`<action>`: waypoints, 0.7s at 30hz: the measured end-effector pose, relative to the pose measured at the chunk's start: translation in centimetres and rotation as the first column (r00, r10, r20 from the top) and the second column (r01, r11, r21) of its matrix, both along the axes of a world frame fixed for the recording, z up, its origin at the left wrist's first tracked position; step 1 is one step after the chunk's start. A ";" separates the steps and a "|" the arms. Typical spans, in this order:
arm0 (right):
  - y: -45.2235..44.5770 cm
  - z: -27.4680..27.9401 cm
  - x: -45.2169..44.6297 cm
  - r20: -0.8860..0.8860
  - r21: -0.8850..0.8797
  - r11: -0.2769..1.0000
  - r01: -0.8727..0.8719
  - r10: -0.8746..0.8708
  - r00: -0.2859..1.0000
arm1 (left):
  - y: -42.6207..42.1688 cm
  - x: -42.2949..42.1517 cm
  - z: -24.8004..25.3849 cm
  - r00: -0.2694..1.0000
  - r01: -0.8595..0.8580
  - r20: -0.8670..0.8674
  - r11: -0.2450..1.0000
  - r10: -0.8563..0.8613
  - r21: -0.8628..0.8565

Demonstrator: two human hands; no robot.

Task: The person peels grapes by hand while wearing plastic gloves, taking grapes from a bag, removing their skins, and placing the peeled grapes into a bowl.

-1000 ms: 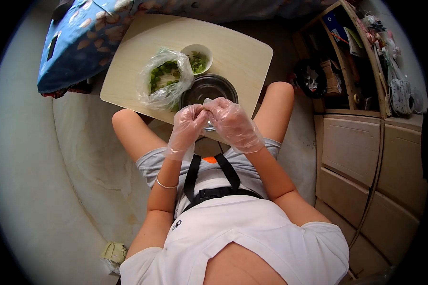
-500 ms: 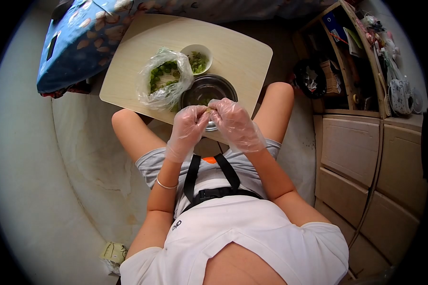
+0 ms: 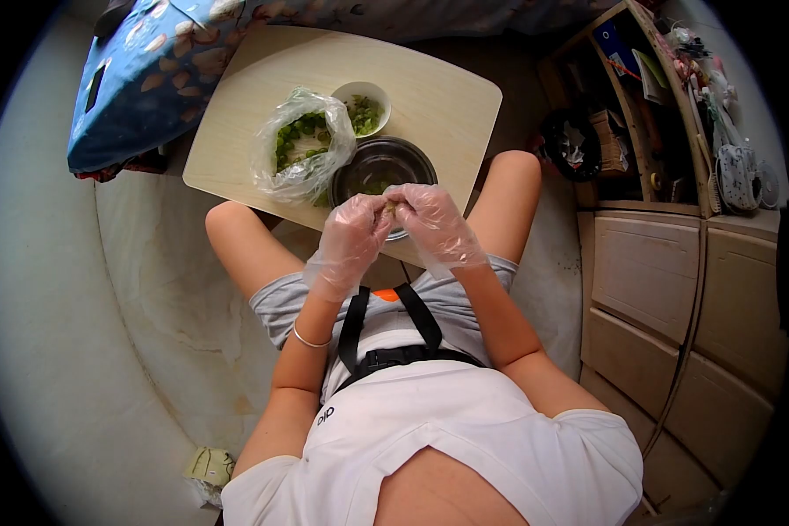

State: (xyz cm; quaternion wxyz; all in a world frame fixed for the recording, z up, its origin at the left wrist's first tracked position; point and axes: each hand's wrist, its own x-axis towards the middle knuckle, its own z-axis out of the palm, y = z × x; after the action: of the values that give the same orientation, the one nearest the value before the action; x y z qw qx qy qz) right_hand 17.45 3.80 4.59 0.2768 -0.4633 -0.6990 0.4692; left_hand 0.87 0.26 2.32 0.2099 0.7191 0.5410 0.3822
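Observation:
Both hands wear clear plastic gloves and meet over the near rim of a steel bowl (image 3: 425,171). My left hand (image 3: 351,237) is closed, thumb and fingers pinched against a small greenish piece (image 3: 392,209). From the other side, my right hand (image 3: 436,223) pinches the same piece; its exact kind is too small to tell. Some green bits lie inside the steel bowl, partly hidden by the hands. To the left stands an open clear plastic bag (image 3: 333,162) with small green produce in it. Behind the bowl is a white bowl (image 3: 387,98) holding green scraps.
The containers stand on a pale low table (image 3: 447,96), with my knees at its near corners. A blue flowered cloth (image 3: 140,96) hangs at the left. On the right are a wooden shelf (image 3: 644,131), a black-lined bin (image 3: 572,145) and drawers (image 3: 644,267). A tissue pack (image 3: 209,465) lies lower left.
My hands have shifted slightly and the fingers have turned around the small piece, which shows more now. The bag, bowls and table have stayed put.

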 end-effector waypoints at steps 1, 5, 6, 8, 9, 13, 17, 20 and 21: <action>0.2 -0.1 0.2 -0.105 -0.111 0.993 -0.028 0.016 0.994 | 0.1 -0.2 -0.3 0.999 0.007 0.046 0.999 -0.009 0.051; 0.8 -1.5 1.2 -0.257 -0.323 0.944 -0.070 -0.016 0.966 | -0.4 -0.6 -0.2 0.809 0.120 0.530 0.812 0.254 -0.572; 0.9 -1.4 1.5 -0.334 -0.435 0.897 -0.086 -0.072 0.940 | -0.3 -0.8 0.1 0.739 0.199 0.608 0.770 0.288 -0.606; 1.0 -1.2 1.8 -0.401 -0.538 0.836 -0.111 -0.138 0.906 | -0.2 -1.2 0.2 0.662 0.281 0.674 0.725 0.328 -0.629; 1.0 -1.2 1.9 -0.412 -0.534 0.838 -0.110 -0.144 0.900 | -0.2 -1.4 0.0 0.616 0.331 0.712 0.710 0.336 -0.622; 1.0 -1.8 2.3 -0.449 -0.561 0.818 -0.129 -0.170 0.877 | -0.2 -1.7 -0.3 0.571 0.390 0.753 0.699 0.326 -0.599; 1.0 -3.2 2.4 -0.490 -0.574 0.810 -0.119 -0.223 0.843 | -0.1 -1.9 -0.8 0.576 0.381 0.742 0.691 0.343 -0.615; 1.2 -3.4 2.7 -0.475 -0.611 0.786 -0.091 -0.273 0.836 | 0.1 -1.8 -0.5 0.589 0.349 0.737 0.718 0.332 -0.602; 1.2 -3.5 2.7 -0.477 -0.608 0.789 -0.088 -0.274 0.835 | 0.1 -1.9 -0.6 0.595 0.342 0.732 0.719 0.332 -0.604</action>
State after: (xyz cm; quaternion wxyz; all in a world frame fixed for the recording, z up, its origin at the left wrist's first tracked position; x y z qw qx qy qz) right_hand 20.17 5.00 1.13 0.3226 -0.4105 -0.3782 0.7644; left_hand -1.01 0.33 1.76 0.6842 0.3342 0.4850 0.4301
